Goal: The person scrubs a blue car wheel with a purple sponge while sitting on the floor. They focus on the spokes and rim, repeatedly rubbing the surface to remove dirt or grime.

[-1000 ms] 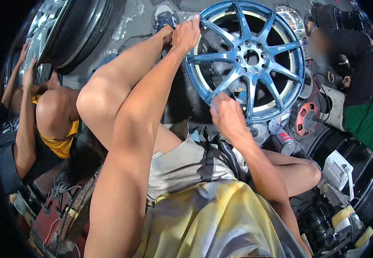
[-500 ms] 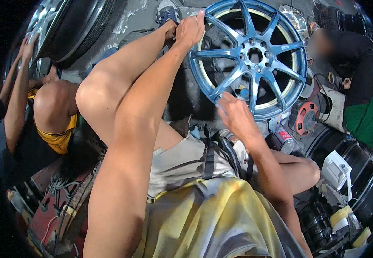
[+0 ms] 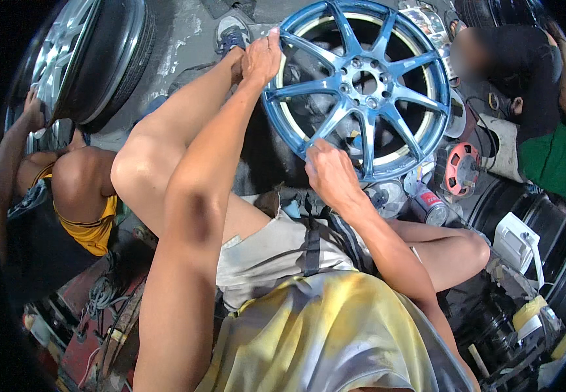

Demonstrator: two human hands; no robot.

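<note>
A glossy blue alloy wheel rim with several spokes is tilted in front of me, with no tyre on it. My left hand is closed on its upper left edge, the thumb on the front lip and the other fingers partly out of sight. At the lower left edge, my right hand is closed, its curled fingertips against the lip near the foot of a spoke. Whatever those fingers pinch, if anything, is too hidden to make out.
To the left, another person's hand touches a silver wheel with a tyre. A person in dark clothes sits at the right. Nearby are a red reel, a can, black wheels and a white box.
The blue wheel rim and both my hands appear shifted left in view. My right hand's fingers have curled in closer to the lip. The person at the left has lowered a hand along the silver wheel.
</note>
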